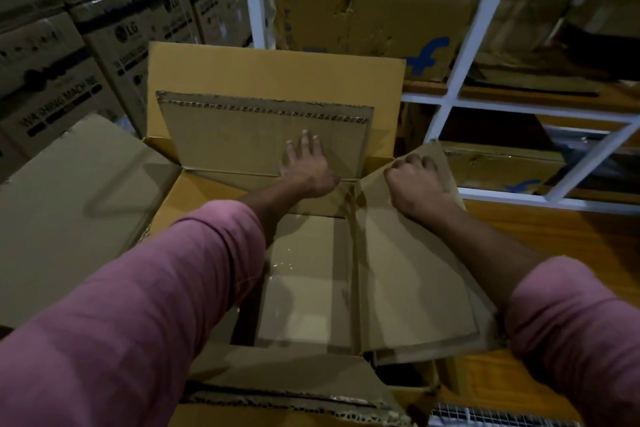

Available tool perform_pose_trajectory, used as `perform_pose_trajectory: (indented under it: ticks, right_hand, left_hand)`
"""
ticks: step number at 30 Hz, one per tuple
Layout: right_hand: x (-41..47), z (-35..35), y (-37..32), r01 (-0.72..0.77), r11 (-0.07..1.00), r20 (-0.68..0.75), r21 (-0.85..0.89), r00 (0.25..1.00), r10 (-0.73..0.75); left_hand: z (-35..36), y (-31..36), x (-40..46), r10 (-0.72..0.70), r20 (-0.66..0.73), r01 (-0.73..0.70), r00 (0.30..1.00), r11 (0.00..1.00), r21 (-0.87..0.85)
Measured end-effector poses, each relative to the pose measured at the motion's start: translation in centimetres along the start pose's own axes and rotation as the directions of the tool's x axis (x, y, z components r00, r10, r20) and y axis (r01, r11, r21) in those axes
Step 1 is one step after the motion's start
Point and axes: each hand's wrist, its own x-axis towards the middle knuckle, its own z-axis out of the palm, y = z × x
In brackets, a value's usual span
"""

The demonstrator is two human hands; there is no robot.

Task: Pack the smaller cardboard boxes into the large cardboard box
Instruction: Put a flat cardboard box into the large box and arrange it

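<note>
Large cardboard box (207, 198) at frame centre, top open, flaps spread outward. Inside, toward 6 o'clock, a smaller cardboard box (304, 281) with glossy tape lies flat. Left hand (306, 166), fingers spread open, presses palm-down on the far flap (263, 139) at 12 o'clock. Right hand (417, 184), closed in a fist, grips the edge of the right flap (415, 270) at 3 o'clock. Stacked printed cartons (104, 28) stand at 10 o'clock; white shelving (485, 28) at 2 o'clock.
</note>
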Motion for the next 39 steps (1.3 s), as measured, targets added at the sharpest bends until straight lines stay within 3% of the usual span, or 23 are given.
perform_pose_trajectory:
  ticks: [10, 16, 19, 25, 33, 37, 39]
  right_hand:
    - [1.6, -0.1, -1.4, 0.048, 0.996, 0.094, 0.077, 0.994, -0.055]
    - [5.0, -2.9, -4.0, 0.256, 0.905, -0.119, 0.34, 0.966, -0.228]
    - [7.2, -4.9, -5.7, 0.325, 0.889, -0.177, 0.324, 0.943, -0.281]
    - [11.4, -4.9, -6.4, 0.279, 0.915, -0.099, 0.29, 0.96, -0.262]
    - [11.6, -3.5, -6.8, 0.287, 0.925, -0.149, 0.249, 0.955, -0.257]
    - [10.6, -3.3, -7.9, 0.276, 0.935, -0.264, 0.221, 0.94, -0.215]
    - [9.9, -3.3, -8.9, 0.278, 0.927, -0.336, 0.252, 0.923, -0.186]
  left_hand:
    - [-0.4, -1.4, 1.9, 0.024, -0.082, -0.018, 0.996, 0.997, 0.075]
    - [-1.7, -3.6, 3.7, 0.059, -0.195, -0.03, 0.979, 0.989, 0.148]
    - [-2.6, -5.1, 4.6, 0.06, -0.23, -0.015, 0.971, 0.981, 0.192]
    - [-4.0, -6.9, 6.1, 0.044, -0.131, -0.013, 0.99, 0.973, 0.229]
    - [-2.9, -7.6, 7.1, 0.05, -0.111, -0.018, 0.993, 0.961, 0.275]
    - [-2.8, -7.7, 5.7, 0.065, -0.146, -0.015, 0.987, 0.947, 0.32]
    - [-2.7, -7.9, 4.4, 0.084, -0.227, 0.011, 0.97, 0.922, 0.387]
